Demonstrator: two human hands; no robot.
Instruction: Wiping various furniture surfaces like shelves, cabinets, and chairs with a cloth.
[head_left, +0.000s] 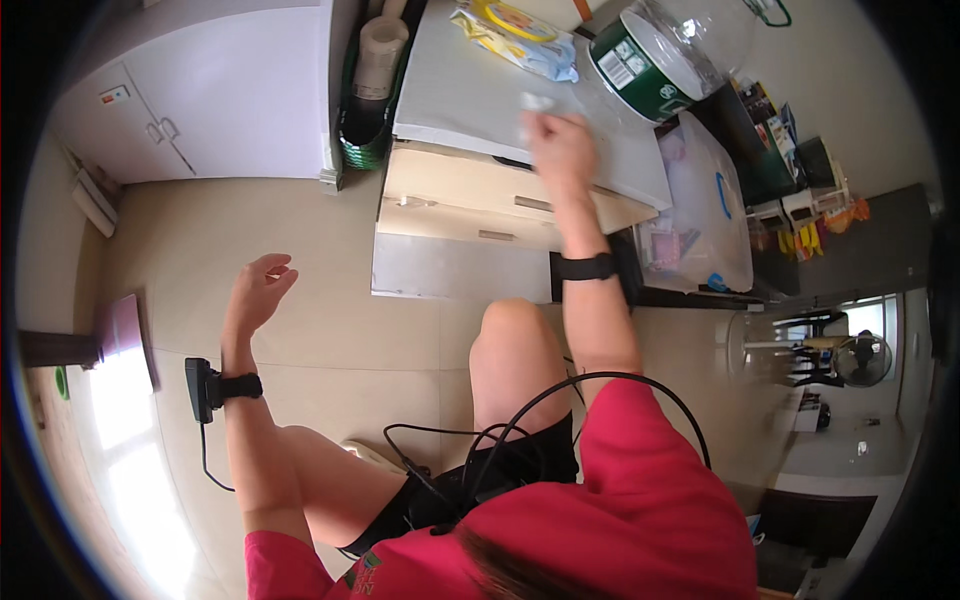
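Observation:
My right hand (562, 146) is over the front part of a grey-white cabinet top (465, 97), its fingers curled and blurred. A small white thing (537, 102), perhaps a wipe or tissue, shows at the fingertips, too blurred to name surely. Beyond it lies a soft pack of wipes (517, 37) with a yellow lid. A large clear plastic bottle (652, 60) with a green label is to the right of the pack. My left hand (261, 289) hangs over the tiled floor, fingers loosely bent, nothing seen in it.
Below the top are wooden drawers (457, 187). A lidded translucent storage box (697, 210) stands at the right. At the left are a green woven basket (365, 154) holding a roll and a white cupboard (240, 90). A black cable (547, 390) crosses my lap. A fan (862, 358) stands far right.

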